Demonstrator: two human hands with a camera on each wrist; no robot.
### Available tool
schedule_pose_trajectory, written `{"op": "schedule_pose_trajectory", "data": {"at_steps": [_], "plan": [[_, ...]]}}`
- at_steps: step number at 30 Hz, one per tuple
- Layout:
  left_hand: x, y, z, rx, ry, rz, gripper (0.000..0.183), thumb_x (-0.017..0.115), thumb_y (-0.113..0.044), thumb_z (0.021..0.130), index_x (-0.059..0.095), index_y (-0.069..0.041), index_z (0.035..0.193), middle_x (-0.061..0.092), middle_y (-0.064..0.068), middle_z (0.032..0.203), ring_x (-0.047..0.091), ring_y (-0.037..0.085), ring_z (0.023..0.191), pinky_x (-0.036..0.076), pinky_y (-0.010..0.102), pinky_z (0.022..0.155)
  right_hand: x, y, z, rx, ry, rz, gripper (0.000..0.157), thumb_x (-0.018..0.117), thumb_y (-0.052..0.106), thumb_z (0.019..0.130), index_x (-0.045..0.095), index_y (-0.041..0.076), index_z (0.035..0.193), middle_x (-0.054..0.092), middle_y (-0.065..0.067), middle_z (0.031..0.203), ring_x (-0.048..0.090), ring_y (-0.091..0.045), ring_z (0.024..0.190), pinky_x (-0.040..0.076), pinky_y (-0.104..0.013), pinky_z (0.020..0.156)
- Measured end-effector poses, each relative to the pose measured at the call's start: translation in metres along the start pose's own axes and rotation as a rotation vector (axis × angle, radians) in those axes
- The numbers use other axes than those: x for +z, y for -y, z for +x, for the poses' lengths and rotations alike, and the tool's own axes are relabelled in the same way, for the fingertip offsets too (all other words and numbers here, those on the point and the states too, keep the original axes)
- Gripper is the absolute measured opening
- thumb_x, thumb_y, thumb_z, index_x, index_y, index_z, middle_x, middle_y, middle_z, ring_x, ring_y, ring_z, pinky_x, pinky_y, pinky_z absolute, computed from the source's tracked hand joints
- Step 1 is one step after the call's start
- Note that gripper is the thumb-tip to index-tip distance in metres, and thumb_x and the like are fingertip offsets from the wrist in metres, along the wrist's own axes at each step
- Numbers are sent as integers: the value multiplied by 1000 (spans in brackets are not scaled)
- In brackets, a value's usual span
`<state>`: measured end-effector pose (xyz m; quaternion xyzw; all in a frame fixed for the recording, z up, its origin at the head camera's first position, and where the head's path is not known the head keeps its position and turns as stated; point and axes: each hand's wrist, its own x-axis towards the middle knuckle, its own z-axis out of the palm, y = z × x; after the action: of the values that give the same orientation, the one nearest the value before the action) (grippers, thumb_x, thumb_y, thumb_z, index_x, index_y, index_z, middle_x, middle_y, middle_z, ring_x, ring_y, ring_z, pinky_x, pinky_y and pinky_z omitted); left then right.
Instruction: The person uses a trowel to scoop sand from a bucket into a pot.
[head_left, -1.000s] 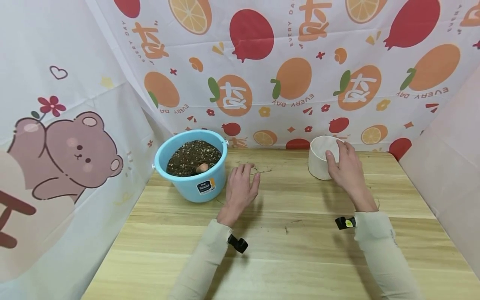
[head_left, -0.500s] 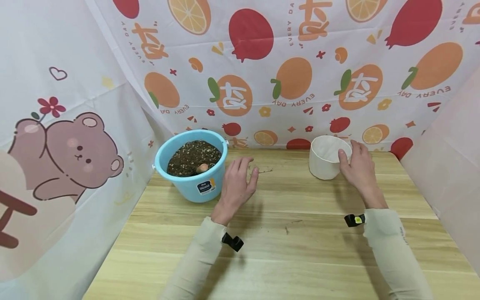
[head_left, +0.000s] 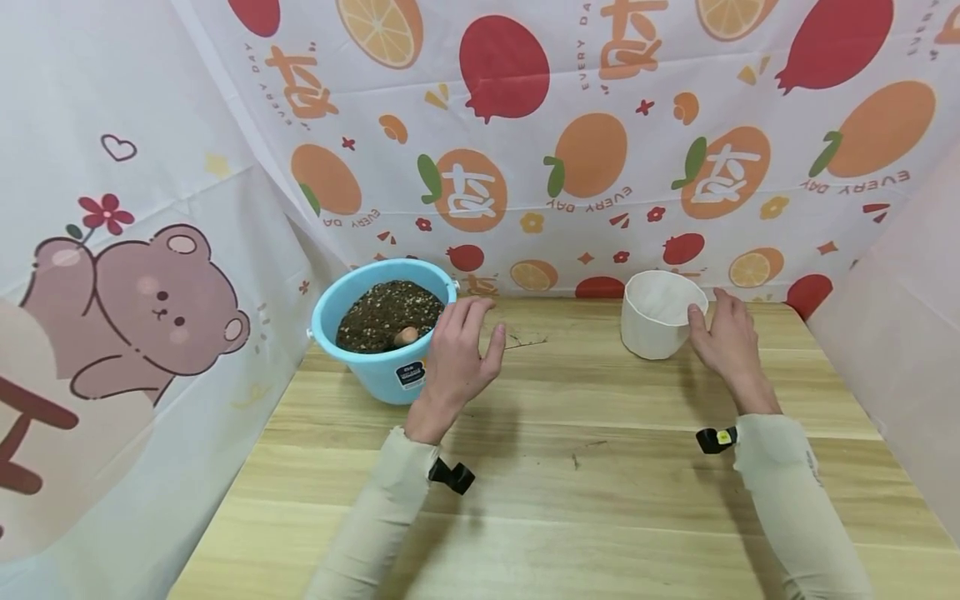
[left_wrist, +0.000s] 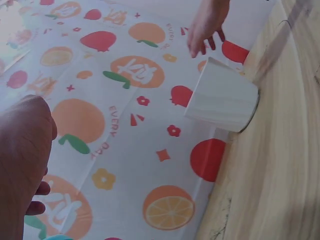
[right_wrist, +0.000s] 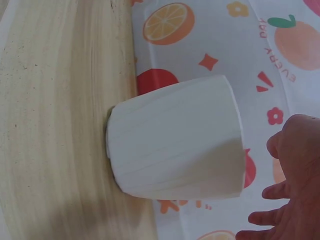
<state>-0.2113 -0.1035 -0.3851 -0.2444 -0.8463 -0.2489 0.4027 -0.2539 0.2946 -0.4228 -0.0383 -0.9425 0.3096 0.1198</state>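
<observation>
A white pot with a wide open top stands upright on the table near the back cloth. My right hand hovers just right of its rim, fingers loosely spread and holding nothing; the right wrist view leaves a gap between that hand and the pot. My left hand is raised at the right side of a light blue bucket, hiding part of its wall. Its fingers are relaxed with nothing in them. Dark soil fills the bucket, and a rounded tan-brown piece pokes out of it.
The wooden table carries a few thin dark bits in its middle and a dry twig farther back. Behind stands a fruit-printed cloth; a bear-printed sheet borders the left side.
My right hand has moved off the white pot's rim to the right. My left hand has risen and shifted left toward the bucket. Pot and bucket have stayed in place.
</observation>
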Motion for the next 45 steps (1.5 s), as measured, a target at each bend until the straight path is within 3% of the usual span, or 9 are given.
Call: {"op": "schedule_pose_trajectory", "data": {"at_steps": [8,17,27,34,39,45], "plan": [[-14,6,11,0,-34,26,30,60,-22,95,67,-1,116,69,17,113,65,33,103,55,46,91,3,-6,5,45,66,33,79,28,48,106,10,-8,159,13,-44,159,23,-64,143,25,-78,112],[-24,11,15,-8,-46,57,31,61,-22,95,67,-1,117,69,17,113,64,35,103,54,46,90,6,-12,8,55,89,38,81,26,50,106,10,-9,158,9,-44,160,18,-65,145,21,-77,115],[-34,16,17,-48,-58,85,31,63,-21,92,68,-3,116,69,17,113,63,35,103,53,47,90,10,-13,8,47,128,40,79,24,48,107,12,-13,156,14,-49,155,22,-67,141,24,-77,113],[-41,23,17,-80,-60,105,32,64,-22,92,67,-2,117,69,17,112,63,36,102,52,48,86,14,-17,10,31,154,106,79,23,46,108,13,-16,154,25,-49,151,25,-65,142,25,-74,115],[-45,28,15,-89,-65,124,32,63,-25,92,68,-3,115,70,17,110,63,37,98,52,49,81,19,-22,7,72,229,163,82,16,48,108,11,-19,153,25,-49,151,26,-63,142,26,-72,116],[-49,34,11,-98,-64,148,33,64,-25,92,68,-2,115,70,19,109,63,39,99,52,50,80,23,-24,5,105,264,221,84,11,51,107,12,-19,153,29,-48,150,32,-60,141,31,-68,115]]}}
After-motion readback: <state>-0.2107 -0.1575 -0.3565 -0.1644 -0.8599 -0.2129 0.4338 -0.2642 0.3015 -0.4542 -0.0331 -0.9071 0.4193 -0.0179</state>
